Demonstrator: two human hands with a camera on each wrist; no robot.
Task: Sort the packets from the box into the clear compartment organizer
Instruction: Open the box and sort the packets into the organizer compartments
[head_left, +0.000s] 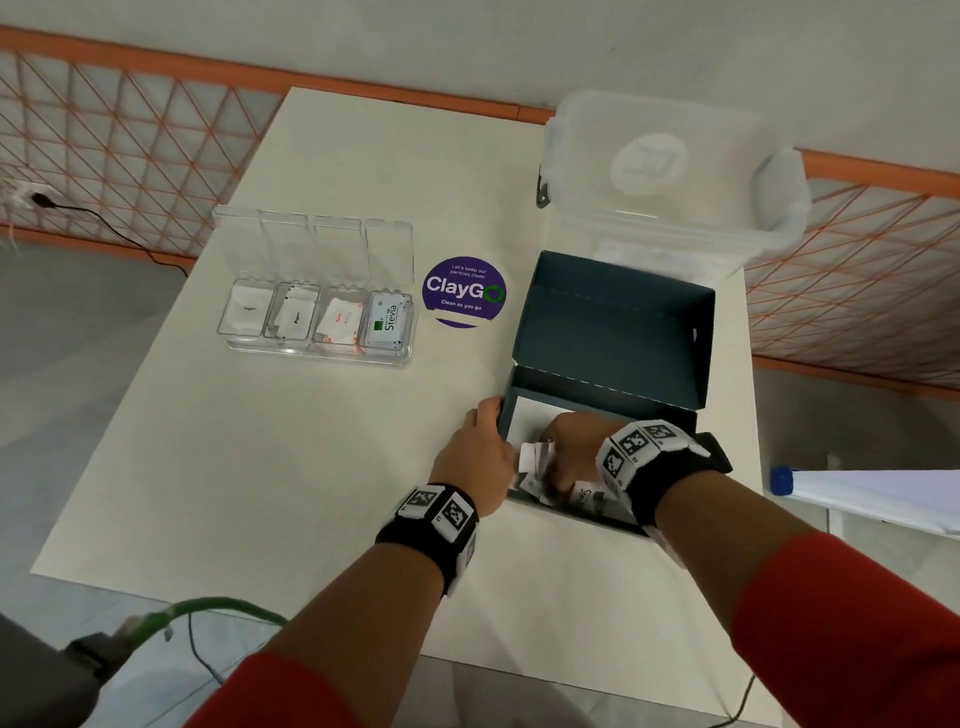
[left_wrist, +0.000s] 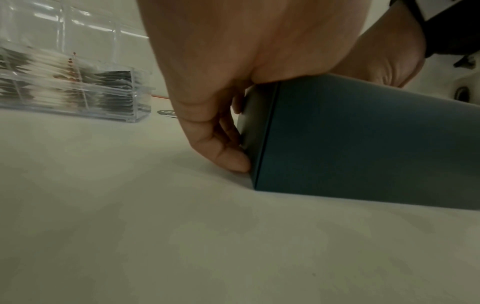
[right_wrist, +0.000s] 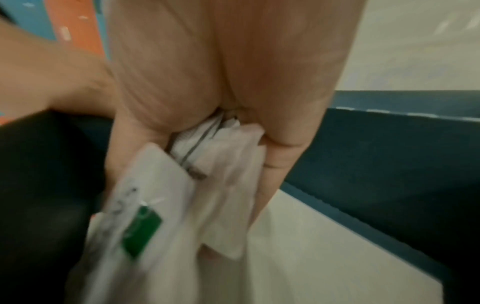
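With my left hand (head_left: 480, 447) gripping the corner of the dark box (head_left: 613, 332) near the table's (head_left: 311, 493) right edge to steady it, I should lift my right hand (head_left: 569, 447), closed on a bunch of packets (right_wrist: 207, 185), straight up so none snag the wall. The clear organizer (head_left: 317, 291) toward the far left corner has lids up, its four compartments stacked with sugar, pepper, salt and Stevia; a few packets remain in the box.

Likely an office pantry: round purple "ClayGo" sticker (head_left: 464, 292) urging clean pantries on a plain white tabletop (head_left: 270, 447), orange lattice railing (head_left: 104, 124) behind, wall socket (head_left: 26, 196), grey floor.
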